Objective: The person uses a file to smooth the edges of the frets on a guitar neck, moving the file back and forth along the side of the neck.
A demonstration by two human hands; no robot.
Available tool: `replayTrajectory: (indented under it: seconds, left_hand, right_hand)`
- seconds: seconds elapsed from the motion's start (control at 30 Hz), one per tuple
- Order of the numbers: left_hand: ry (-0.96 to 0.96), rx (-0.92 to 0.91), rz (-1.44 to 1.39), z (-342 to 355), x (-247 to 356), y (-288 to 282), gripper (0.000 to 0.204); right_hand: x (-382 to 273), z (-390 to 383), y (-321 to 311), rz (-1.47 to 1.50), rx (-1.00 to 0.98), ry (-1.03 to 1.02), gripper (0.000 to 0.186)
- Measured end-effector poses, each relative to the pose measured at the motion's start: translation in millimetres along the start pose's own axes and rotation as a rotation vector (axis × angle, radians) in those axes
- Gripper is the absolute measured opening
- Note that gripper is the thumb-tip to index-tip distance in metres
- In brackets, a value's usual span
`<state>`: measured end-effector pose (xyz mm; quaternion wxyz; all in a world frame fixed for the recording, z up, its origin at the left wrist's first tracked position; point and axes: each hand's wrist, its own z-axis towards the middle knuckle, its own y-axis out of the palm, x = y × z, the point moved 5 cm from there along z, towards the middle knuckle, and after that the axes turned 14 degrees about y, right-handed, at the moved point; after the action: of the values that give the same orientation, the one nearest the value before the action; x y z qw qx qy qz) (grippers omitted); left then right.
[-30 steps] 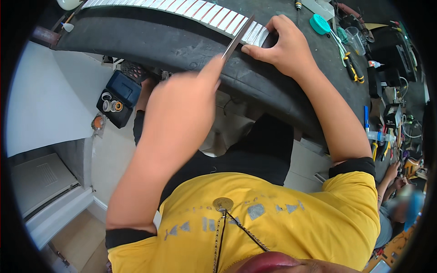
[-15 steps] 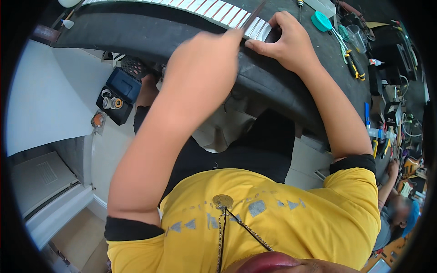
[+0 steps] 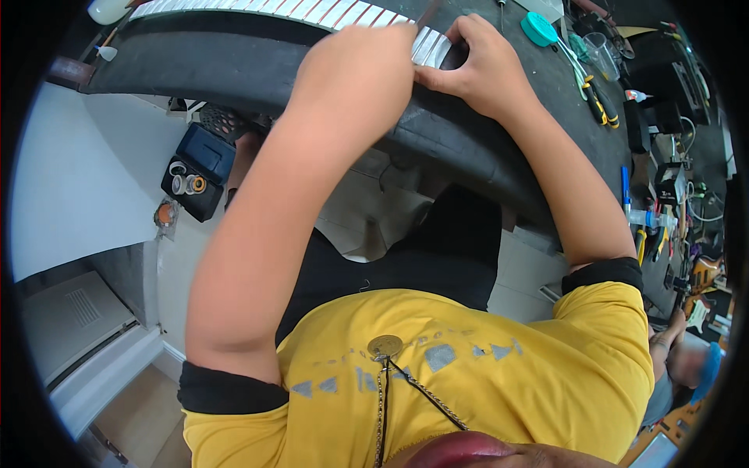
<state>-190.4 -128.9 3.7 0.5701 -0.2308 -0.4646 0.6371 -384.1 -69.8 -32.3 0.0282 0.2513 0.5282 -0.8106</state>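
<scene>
A long guitar neck (image 3: 312, 12) lies across the far side of the bench, its fretboard covered in silvery-white strips with reddish-brown lines between them. My left hand (image 3: 355, 78) is closed around a thin, dark, bar-shaped tool (image 3: 426, 14) that slants up and away over the strips; its exact kind is unclear. At the neck's right end, my right hand (image 3: 491, 74) grips it, thumb on the near edge and bent fingers on the far edge. My left fist hides part of the near edge.
Right of my hands lie a turquoise round-headed brush (image 3: 538, 30), yellow-and-black pliers (image 3: 599, 101) and a clear cup (image 3: 601, 56). A dark case with tape rolls (image 3: 187, 183) sits low on the left. Another person (image 3: 686, 366) works at the far right.
My left hand and the dark tool have shifted slightly up, away from me, along the strips. My right hand keeps its hold on the neck's end. The whole view has shifted a little.
</scene>
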Motion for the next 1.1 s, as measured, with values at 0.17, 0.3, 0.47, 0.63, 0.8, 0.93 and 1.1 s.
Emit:
replayTrajectory:
  seconds: [0.17,0.3,0.47,0.63,0.8,0.93,1.1]
  left_hand:
    - [-0.055,-0.035,-0.063,-112.0,35.7,-41.3,0.042]
    - [-0.171,-0.108,-0.146,-103.5,37.8,-47.8,0.042]
    - [-0.009,0.021,0.010,-2.5,-0.4,1.5,0.032]
    - [-0.175,-0.019,-0.257,-51.0,20.2,-19.7,0.038]
    - [-0.257,-0.078,-0.277,-164.9,43.4,-57.7,0.048]
    - [-0.298,-0.018,-0.398,-157.2,34.6,-62.3,0.044]
    - [-0.404,-0.055,-0.540,-135.9,24.3,-47.1,0.042]
  right_hand:
    - [-0.5,-6.6,-8.9,-0.006,0.019,0.032,0.074]
    - [1.4,-8.6,-6.5,-0.018,-0.001,0.049,0.075]
    - [-4.3,-1.7,1.0,0.018,-0.003,0.020,0.075]
    - [5.4,-5.1,-7.2,0.000,0.010,0.034,0.075]
    - [-1.9,-4.1,-3.6,-0.005,-0.025,0.064,0.075]
    - [-1.5,-3.9,-5.1,-0.016,-0.036,0.073,0.074]
    - [-1.8,-5.1,-5.1,0.011,-0.021,0.085,0.075]
